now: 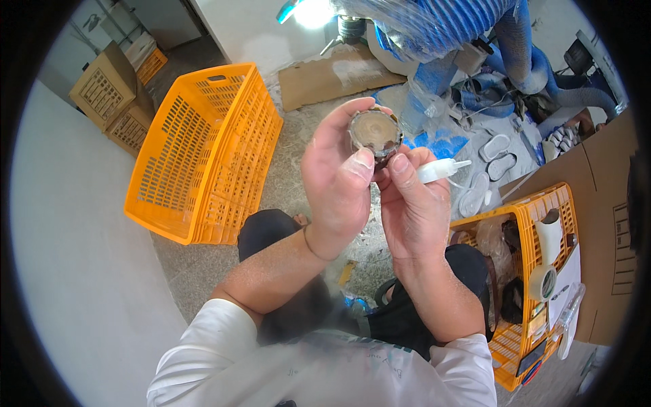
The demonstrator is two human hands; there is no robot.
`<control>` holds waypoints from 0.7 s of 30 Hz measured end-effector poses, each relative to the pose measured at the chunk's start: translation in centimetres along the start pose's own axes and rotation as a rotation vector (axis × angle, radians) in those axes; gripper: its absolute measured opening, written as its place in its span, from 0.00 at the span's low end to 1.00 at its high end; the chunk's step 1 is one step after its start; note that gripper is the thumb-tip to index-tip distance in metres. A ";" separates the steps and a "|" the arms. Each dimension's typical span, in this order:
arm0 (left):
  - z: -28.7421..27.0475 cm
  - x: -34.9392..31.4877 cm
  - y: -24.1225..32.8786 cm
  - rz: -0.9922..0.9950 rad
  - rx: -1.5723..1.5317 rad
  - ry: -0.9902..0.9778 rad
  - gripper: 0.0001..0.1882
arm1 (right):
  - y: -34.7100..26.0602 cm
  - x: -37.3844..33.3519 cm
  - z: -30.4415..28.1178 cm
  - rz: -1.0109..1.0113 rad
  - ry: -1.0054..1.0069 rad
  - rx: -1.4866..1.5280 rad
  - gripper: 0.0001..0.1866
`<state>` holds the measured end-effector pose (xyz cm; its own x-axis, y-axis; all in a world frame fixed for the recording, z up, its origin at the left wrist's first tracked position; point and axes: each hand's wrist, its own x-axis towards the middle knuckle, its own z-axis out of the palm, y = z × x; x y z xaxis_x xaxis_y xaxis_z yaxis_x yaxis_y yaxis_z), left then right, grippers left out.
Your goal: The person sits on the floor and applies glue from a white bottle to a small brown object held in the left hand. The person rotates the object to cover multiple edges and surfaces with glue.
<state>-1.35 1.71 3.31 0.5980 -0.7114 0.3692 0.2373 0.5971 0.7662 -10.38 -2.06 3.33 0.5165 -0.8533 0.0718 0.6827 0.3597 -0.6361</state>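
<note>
A round, brownish disc-shaped piece (375, 129) with a dark, rough rim is held up in front of me, its flat face toward me. My left hand (337, 178) is closed around its left side, with the thumb pressed on its lower edge. Just to the right, my right hand (416, 203) is closed on a small white squeeze bottle (437, 171), its thin nozzle pointing right. The right thumb and fingertips also meet the disc's lower right edge. Both hands look dusty. The back of the disc is hidden by my fingers.
Stacked orange plastic crates (196, 156) stand at the left, cardboard boxes (112, 95) behind them. At the right, an upturned-looking orange crate (519, 224) bears a tape roll (542, 282) and a phone (531, 358). Blue ribbed hoses (468, 20), a bright lamp (312, 10) and slippers (500, 156) lie beyond.
</note>
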 end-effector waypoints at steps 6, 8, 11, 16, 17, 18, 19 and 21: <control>-0.2 -0.1 -0.3 0.021 0.015 0.001 0.32 | 0.1 0.2 -0.2 0.007 0.038 -0.063 0.17; -0.2 -0.2 -0.5 0.045 0.023 0.004 0.32 | 0.3 0.3 -0.2 -0.007 0.036 -0.073 0.15; -0.4 -0.2 -0.7 0.082 0.033 0.001 0.31 | 0.3 0.4 -0.2 -0.025 0.009 -0.069 0.12; -0.5 0.0 -1.2 0.140 0.059 0.006 0.31 | 0.1 0.5 0.0 0.003 -0.004 -0.077 0.18; -0.6 0.0 -1.2 0.147 0.064 0.006 0.30 | 0.1 0.5 0.1 0.001 -0.009 -0.071 0.17; -0.6 0.0 -1.3 0.148 0.066 0.006 0.30 | 0.1 0.6 0.2 -0.001 -0.013 -0.065 0.17; -0.6 0.0 -1.3 0.150 0.069 0.006 0.30 | 0.1 0.6 0.2 -0.005 -0.015 -0.063 0.17; -0.7 0.0 -1.3 0.166 0.081 0.006 0.30 | 0.1 0.6 0.4 0.001 -0.025 -0.043 0.17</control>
<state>-1.15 1.17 1.96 0.6284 -0.6030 0.4914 0.0727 0.6745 0.7347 -9.83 -2.43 3.60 0.5301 -0.8432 0.0896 0.6596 0.3437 -0.6685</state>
